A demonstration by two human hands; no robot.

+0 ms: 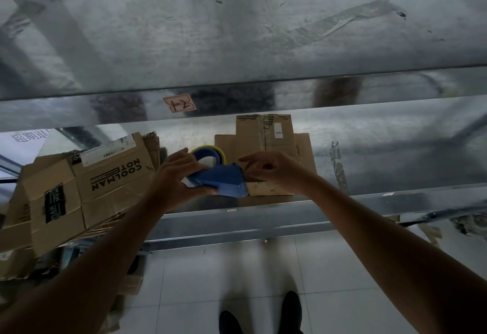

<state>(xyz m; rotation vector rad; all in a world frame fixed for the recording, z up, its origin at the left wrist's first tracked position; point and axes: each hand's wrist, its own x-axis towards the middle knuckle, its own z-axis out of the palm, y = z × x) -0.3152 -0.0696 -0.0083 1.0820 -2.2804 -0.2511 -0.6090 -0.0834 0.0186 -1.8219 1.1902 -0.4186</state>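
My left hand (176, 177) grips a blue tape dispenser (222, 179) above the front of a metal shelf. A roll of tape with a yellow rim (209, 152) sits in the dispenser. My right hand (274, 170) is at the dispenser's right end, its fingers curled and pinching at the tape's edge; the tape end itself is too small to make out. Just behind the hands a flattened cardboard box (266, 143) lies on the shelf.
A stack of flattened cartons printed COOLMAN (87, 183) lies on the shelf at the left. The upper metal shelf (237, 30) fills the top, with a red-edged label (180, 103) on its front rail. White floor tiles and my shoes (291, 310) are below.
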